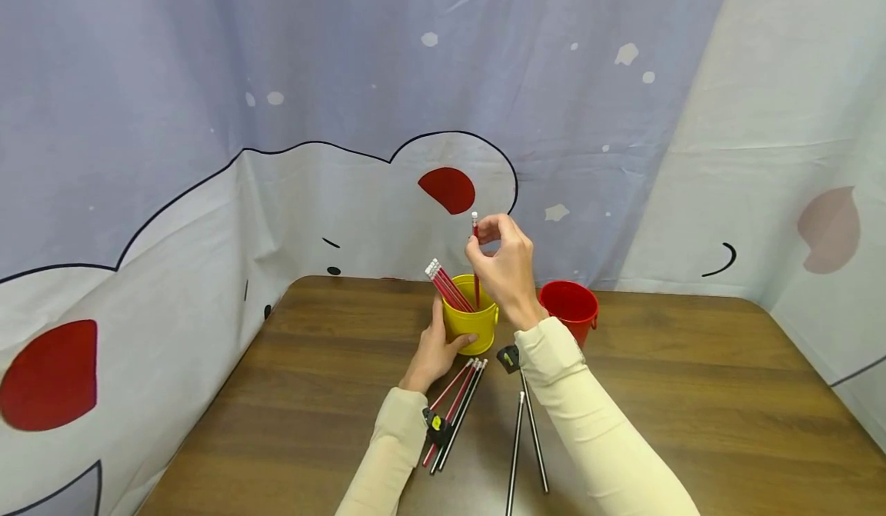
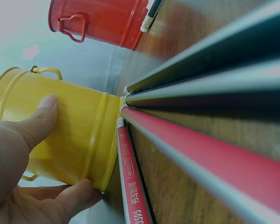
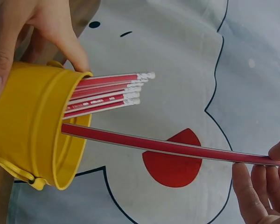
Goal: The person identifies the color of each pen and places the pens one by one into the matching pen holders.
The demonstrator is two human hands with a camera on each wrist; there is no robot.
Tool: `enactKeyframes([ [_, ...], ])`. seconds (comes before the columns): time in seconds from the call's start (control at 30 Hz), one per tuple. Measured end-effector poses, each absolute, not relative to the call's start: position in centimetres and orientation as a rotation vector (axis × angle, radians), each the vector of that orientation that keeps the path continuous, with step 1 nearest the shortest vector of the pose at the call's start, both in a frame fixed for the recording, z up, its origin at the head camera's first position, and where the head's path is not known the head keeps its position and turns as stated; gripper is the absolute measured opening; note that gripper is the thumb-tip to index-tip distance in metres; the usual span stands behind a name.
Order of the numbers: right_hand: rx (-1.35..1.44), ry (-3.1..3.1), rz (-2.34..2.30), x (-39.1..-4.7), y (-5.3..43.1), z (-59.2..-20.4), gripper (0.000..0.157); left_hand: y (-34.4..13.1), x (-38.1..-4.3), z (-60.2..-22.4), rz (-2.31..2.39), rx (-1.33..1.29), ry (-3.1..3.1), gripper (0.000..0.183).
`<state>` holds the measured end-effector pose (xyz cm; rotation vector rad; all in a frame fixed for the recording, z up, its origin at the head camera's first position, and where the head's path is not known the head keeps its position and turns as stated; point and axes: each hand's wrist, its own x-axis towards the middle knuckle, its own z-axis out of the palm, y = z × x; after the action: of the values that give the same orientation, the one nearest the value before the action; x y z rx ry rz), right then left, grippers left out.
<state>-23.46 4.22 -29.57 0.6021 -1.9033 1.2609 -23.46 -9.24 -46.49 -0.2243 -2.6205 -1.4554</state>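
Observation:
My left hand (image 1: 431, 353) grips the side of a yellow bucket (image 1: 477, 337), thumb and fingers around its wall. Several red pencils (image 1: 450, 288) with white eraser ends lean together inside it. Above the rim my right hand (image 1: 508, 264) pinches one red pencil (image 3: 177, 147) near its eraser end, between thumb and fingertips. That pencil hangs nearly upright, its lower end inside the bucket mouth. In front of the bucket lie red pencils (image 2: 133, 179) and black pencils (image 1: 462, 416) side by side, their eraser ends close to the bucket's base.
A red bucket (image 1: 569, 301) stands to the right, partly behind my right forearm; its inside is mostly hidden. Two black pencils (image 1: 515, 454) lie on the wooden table (image 1: 692, 393) near my right sleeve. A printed cloth (image 1: 332, 201) hangs just behind the table.

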Motion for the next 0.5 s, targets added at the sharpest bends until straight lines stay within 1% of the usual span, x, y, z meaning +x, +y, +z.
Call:
enactKeyframes([
  [0.5, 0.571, -1.975, 1.260, -23.6, 4.3, -32.6, 0.011, -9.1, -23.3, -46.3, -1.462, -0.203, -2.627, 0.099],
])
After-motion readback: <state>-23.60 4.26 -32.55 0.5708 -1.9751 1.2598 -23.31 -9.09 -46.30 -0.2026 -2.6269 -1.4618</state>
